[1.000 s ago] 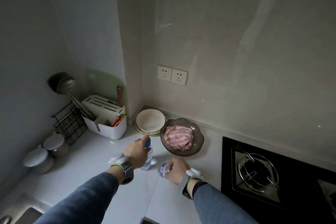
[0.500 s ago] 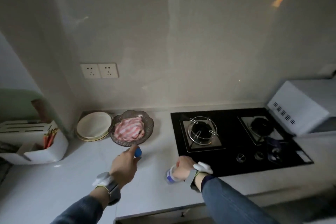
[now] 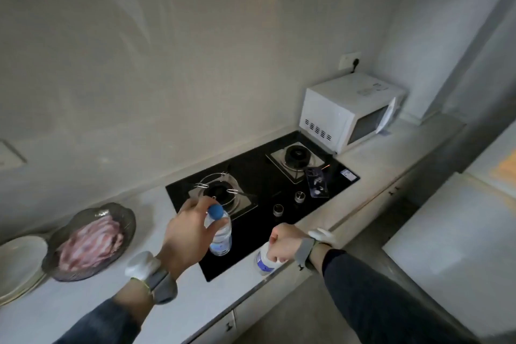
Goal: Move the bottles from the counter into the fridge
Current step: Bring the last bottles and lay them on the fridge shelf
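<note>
My left hand grips a clear water bottle with a blue cap near its neck, holding it upright above the front left corner of the black hob. My right hand is curled round the top of a white bottle with a blue label, carried just over the counter's front edge. Most of that bottle's top is hidden by the fist. A white appliance top, possibly the fridge, shows at the right.
A glass dish of pink meat and stacked white plates sit at the left on the counter. A white microwave stands at the far right of the counter. A phone lies on the hob.
The view has swung right from the counter's left corner to the hob and microwave. Both hands have carried their bottles rightward, now over the hob's front.
</note>
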Demonstrator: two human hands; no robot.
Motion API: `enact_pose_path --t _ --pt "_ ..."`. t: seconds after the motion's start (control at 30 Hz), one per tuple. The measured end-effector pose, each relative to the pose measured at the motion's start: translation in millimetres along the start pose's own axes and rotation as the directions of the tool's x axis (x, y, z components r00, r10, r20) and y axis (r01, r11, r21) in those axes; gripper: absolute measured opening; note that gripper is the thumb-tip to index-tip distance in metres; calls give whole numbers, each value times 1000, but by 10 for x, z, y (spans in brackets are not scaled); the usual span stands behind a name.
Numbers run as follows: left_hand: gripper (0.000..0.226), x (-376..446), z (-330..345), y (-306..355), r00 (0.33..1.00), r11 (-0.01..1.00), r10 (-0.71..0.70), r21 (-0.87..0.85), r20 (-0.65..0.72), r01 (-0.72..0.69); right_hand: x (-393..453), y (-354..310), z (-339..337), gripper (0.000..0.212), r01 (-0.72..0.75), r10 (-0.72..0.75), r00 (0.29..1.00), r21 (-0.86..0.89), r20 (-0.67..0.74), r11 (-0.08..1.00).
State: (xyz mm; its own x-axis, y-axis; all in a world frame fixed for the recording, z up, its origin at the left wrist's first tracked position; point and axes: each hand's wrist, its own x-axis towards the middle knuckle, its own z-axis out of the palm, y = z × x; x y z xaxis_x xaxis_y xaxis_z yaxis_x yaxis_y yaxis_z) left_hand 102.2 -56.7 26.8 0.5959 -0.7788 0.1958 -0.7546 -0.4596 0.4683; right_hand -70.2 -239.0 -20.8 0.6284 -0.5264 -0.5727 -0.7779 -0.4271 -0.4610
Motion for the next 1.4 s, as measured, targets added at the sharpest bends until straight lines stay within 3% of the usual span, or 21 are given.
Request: enact_pose_path --t 0.1,0.2,0.27,0.33,0.47,0.6,0.7,0.9,1.03,1.23,1.4 --pt "38 235 237 556 997 998 61 -8 56 -61 -146 450 -375 26 -32 32 999 0 -18 999" --pt "38 441 473 1091 985 992 124 10 123 -126 -245 946 -716 16 -33 31 999 -55 -32 998" --pt "39 593 724 1602 973 986 169 -16 158 -168 -358 1456 -1028 24 -29 26 999 -79 -40 996" --pt "40 734 875 1960 962 982 186 -57 202 -178 -443 1771 -1270 12 -89 77 992 -127 -95 988" --pt "46 1007 1296 2956 907 945 324 -146 270 -293 -837 2521 -1861 10 -246 251 946 49 -207 968" --pt "47 1210 1621 3707 888 925 370 -202 275 -322 -1175 3076 -2257 11 -303 342 893 171 -293 937" --pt "45 1383 1893 4338 854 883 428 -340 295 -325 -1508 3505 -2524 21 -342 436 783 278 -444 898" --pt "35 1682 2248 5213 840 792 463 -558 284 -248 -1924 4080 -2991 15 -378 567 689 442 -452 813" --pt "37 1950 2493 5710 858 735 409 -669 312 -107 -2100 4352 -3304 15 -353 608 642 523 -468 776" --pt "32 2345 2919 6582 847 659 440 -748 298 -79 -2136 4850 -3987 14 -374 728 518 647 -449 665" --pt "29 2692 3144 7242 852 585 397 -809 341 52 -2150 5175 -4534 26 -343 739 459 670 -493 659"
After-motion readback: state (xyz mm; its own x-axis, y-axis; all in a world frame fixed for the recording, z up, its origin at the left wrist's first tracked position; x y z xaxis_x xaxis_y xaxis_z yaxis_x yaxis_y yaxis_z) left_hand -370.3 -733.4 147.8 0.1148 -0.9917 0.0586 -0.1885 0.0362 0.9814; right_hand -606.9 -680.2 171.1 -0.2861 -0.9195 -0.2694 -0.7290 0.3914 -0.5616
